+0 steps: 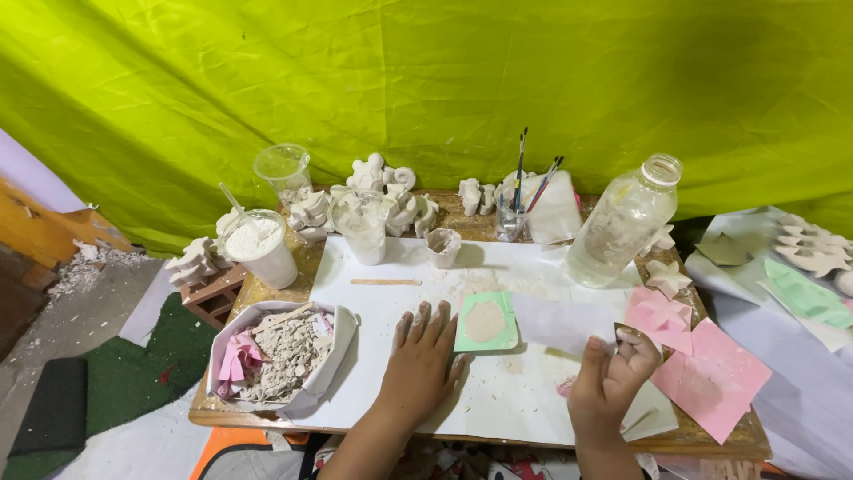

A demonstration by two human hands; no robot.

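My left hand (423,359) lies flat, fingers spread, on the white sheet (498,400) covering the small table, just left of a green square mould (486,322) filled with pale plaster. My right hand (611,379) is lifted near the table's front right, its dusty fingers curled around a small dark flat scraper (633,335). A thin wooden stick (385,282) lies on the sheet beyond my left hand.
A bag of plaster scraps (284,356) sits front left. A tub of white powder (259,246), plastic cups (362,226), white cast figures (391,191), a brush jar (515,218) and a clear bottle (625,222) stand behind. Pink moulds (702,373) lie right.
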